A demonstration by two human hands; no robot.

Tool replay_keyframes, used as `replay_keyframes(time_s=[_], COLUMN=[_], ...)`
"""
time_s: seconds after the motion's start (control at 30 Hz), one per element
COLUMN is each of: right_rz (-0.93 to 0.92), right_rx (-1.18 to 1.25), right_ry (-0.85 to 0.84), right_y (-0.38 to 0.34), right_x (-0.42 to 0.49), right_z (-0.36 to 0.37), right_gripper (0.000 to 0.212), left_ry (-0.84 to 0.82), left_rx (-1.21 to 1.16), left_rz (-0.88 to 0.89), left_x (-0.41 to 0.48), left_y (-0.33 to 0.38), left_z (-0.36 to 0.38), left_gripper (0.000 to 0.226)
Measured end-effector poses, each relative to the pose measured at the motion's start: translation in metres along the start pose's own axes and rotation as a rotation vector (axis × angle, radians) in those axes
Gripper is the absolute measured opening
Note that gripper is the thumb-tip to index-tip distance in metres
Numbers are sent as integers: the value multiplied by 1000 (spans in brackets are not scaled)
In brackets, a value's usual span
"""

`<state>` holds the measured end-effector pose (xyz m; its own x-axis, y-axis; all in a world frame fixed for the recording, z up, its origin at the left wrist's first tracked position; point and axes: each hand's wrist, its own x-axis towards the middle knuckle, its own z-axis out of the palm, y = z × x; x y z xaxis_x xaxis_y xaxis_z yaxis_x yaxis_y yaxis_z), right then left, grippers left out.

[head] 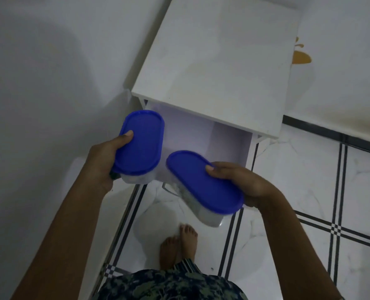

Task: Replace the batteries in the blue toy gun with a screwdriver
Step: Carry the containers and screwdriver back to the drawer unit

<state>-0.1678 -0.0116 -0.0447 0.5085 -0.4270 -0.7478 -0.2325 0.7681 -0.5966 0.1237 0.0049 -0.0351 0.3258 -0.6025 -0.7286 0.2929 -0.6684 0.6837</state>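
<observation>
Both are oval, blue-lidded and cloudy-walled: the left tub (139, 142), gripped in my left hand (106, 161) with the thumb on its lid, and the tilted right tub (203, 182), gripped in my right hand (244, 182), at the open white drawer (223, 144). Contents I cannot tell.

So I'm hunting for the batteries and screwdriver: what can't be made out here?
Head view, the only one:
Contents of the left container: opaque blue lid on top, cloudy wall dim and blurred.
Contents of the right container: same.
Drawer: back under the cabinet top, front behind both containers.
</observation>
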Motion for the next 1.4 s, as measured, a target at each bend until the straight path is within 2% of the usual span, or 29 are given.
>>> replay_keyframes(time_s=[0.13, 0.23, 0.3, 0.37, 0.47, 0.57, 0.6, 0.67, 0.7, 0.8, 0.9, 0.97, 1.03, 1.1, 1.17, 1.23, 1.4], right_rz=[-52, -129, -172, -205, -200, -189, -185, -171, -164, -169, -211, -198, -215, -276, -343, -405, -468], right_rx=[220, 315, 313, 222, 98, 64, 51, 1, -33, -158, -362, -583, -895, -1104, -1191, -1239, -1275], right_ry=[324, 578, 712, 809, 887, 908, 918, 945, 957, 966, 1023, 1054, 1120, 1164, 1207, 1254, 1350], right_y=[6, 14, 17, 19, 23, 31, 35, 41, 43, 45, 57, 70, 83, 91, 97, 96, 83], right_x=[22, 49, 64, 74, 83, 90, 93, 95, 95, 89, 76, 66, 59, 58, 62, 67, 79], right_z=[-7, -5, -6, -13, -23, -26, -27, -26, -27, -20, 3, 26, 41, 44, 40, 38, 25], right_gripper=[29, 18, 21, 30, 38, 37, 35, 31, 29, 27, 46, 59, 64, 67, 68, 69, 73], left_ry=[-4, -66, -130, -184, -222, -266, -278, -290, -280, -142, -83, -85, -71, -6, 140, 166, 168], left_rx=[58, 38, 71, 158, 251, 346, 386, 440, 464, 706, 926, 997, 1029, 1081, 1138, 1158, 1263], left_rz=[5, 10, 23, 49, 36, 16, 7, -65, -98, -84, -12, 34, 103, 225, 562, 863, 1202], left_x=[18, 34, 47, 64, 84, 94, 94, 97, 99, 104, 107, 106, 101, 87, 68, 54, 56], left_y=[-11, -23, -29, -36, -42, -45, -44, -41, -39, -39, -43, -46, -51, -57, -69, -79, -92], left_z=[29, 63, 81, 92, 99, 96, 95, 91, 91, 88, 83, 79, 73, 69, 62, 60, 66], left_gripper=[33, 28, 24, 32, 38, 39, 47, 89, 98, 87, 92, 92, 78, 66, 61, 63, 67])
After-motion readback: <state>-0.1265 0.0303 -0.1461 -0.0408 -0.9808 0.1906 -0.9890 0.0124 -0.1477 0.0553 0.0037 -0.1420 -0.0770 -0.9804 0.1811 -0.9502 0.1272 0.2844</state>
